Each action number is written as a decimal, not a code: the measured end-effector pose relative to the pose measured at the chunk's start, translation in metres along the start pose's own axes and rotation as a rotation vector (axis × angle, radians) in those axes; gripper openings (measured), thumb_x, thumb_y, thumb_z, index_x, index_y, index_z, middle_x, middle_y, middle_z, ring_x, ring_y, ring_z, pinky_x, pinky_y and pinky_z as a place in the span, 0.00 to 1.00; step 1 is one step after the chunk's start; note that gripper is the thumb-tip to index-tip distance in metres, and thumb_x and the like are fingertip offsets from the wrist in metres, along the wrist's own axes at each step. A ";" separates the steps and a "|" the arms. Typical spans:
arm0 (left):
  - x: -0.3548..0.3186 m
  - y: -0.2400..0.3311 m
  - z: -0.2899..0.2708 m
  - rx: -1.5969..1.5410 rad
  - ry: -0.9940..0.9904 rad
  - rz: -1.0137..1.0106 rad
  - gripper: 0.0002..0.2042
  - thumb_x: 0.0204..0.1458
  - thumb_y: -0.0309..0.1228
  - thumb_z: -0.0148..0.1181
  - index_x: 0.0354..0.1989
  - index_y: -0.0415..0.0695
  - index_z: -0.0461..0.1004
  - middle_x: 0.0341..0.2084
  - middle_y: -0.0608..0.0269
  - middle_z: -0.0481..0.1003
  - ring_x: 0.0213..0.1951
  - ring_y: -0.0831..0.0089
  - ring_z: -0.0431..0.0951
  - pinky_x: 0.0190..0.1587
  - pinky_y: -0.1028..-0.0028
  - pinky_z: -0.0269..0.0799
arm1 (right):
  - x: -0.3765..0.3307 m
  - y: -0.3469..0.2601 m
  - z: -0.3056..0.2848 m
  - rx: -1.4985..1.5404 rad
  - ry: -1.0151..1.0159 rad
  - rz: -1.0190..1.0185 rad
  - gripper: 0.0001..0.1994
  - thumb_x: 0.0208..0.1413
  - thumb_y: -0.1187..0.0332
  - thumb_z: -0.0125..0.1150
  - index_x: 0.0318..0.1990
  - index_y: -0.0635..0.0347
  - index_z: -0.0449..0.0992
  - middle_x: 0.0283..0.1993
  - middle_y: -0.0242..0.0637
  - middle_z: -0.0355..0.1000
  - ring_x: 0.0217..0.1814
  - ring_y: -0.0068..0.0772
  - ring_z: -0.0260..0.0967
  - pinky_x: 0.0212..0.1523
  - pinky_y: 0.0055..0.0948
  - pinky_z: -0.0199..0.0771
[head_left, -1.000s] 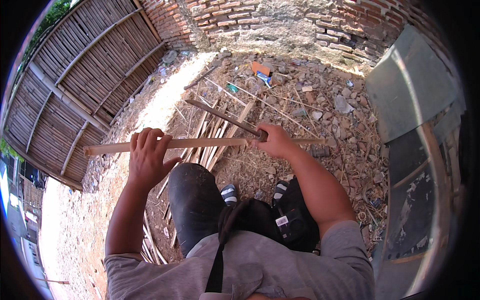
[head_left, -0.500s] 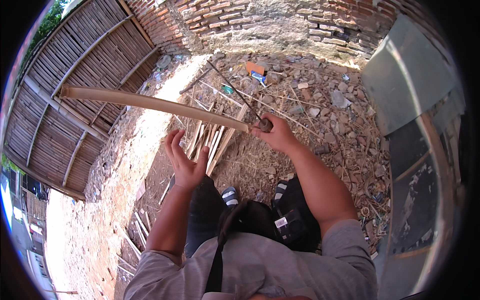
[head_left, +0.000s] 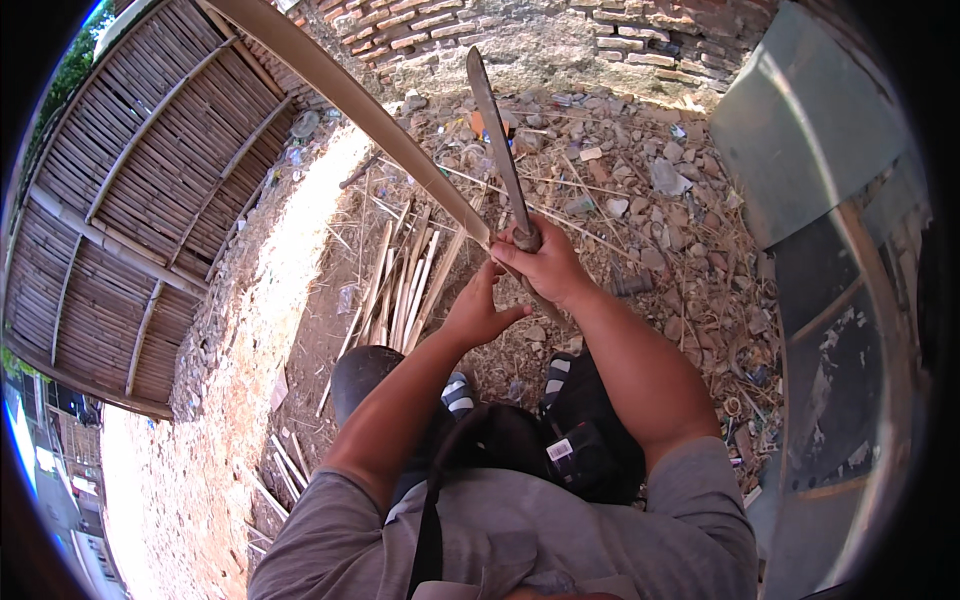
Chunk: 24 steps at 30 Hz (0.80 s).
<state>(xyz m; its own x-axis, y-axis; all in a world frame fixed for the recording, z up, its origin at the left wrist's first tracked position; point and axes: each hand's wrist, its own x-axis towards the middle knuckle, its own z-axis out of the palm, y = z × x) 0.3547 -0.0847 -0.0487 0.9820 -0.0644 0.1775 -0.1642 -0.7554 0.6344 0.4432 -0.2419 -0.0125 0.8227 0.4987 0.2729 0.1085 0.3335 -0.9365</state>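
My right hand [head_left: 545, 265] is closed around the handle of a long machete [head_left: 495, 130], whose blade points up and away from me. The same hand also pins the near end of a long pale bamboo strip [head_left: 370, 110] that slants up to the left, past the top of the picture. My left hand [head_left: 478, 312] sits just below the right one. Its fingers are spread, and the fingertips touch the strip's lower end beside my right hand. I cannot tell whether it grips anything.
A bundle of split bamboo strips [head_left: 405, 280] lies on the dirt ahead of my knees. A bamboo fence panel [head_left: 130, 200] stands on the left and a brick wall [head_left: 560, 25] at the back. Grey metal sheets [head_left: 810, 120] are on the right, with rubble and litter [head_left: 650, 180] strewn between.
The bamboo strip swung from lying across in both hands to slanting up and away. My left hand let go of it and came in under my right. The machete blade rose upright.
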 end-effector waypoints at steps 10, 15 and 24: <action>0.020 -0.005 0.020 -0.183 -0.014 0.076 0.24 0.59 0.30 0.61 0.61 0.39 0.63 0.52 0.46 0.75 0.55 0.50 0.76 0.58 0.58 0.71 | 0.003 -0.005 -0.005 0.191 0.040 -0.032 0.08 0.61 0.71 0.67 0.41 0.60 0.72 0.38 0.35 0.75 0.42 0.28 0.77 0.43 0.31 0.78; 0.028 0.004 0.022 -0.170 -0.091 -0.052 0.17 0.61 0.30 0.57 0.56 0.40 0.69 0.45 0.49 0.79 0.51 0.53 0.79 0.54 0.60 0.72 | 0.000 -0.016 -0.002 0.342 0.091 -0.060 0.08 0.61 0.69 0.67 0.39 0.59 0.72 0.34 0.30 0.75 0.38 0.23 0.74 0.43 0.28 0.74; 0.046 0.006 -0.010 -0.370 0.004 -0.223 0.14 0.69 0.36 0.48 0.52 0.42 0.75 0.32 0.64 0.76 0.36 0.78 0.74 0.39 0.71 0.70 | 0.011 -0.024 -0.025 0.201 0.336 -0.148 0.10 0.60 0.68 0.68 0.39 0.60 0.71 0.37 0.34 0.77 0.40 0.24 0.75 0.45 0.28 0.74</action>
<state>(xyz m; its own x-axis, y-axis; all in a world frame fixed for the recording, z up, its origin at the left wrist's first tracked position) 0.3975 -0.0857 -0.0290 0.9970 0.0774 0.0076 0.0294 -0.4654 0.8846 0.4637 -0.2647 0.0073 0.9461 0.1562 0.2836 0.1557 0.5485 -0.8216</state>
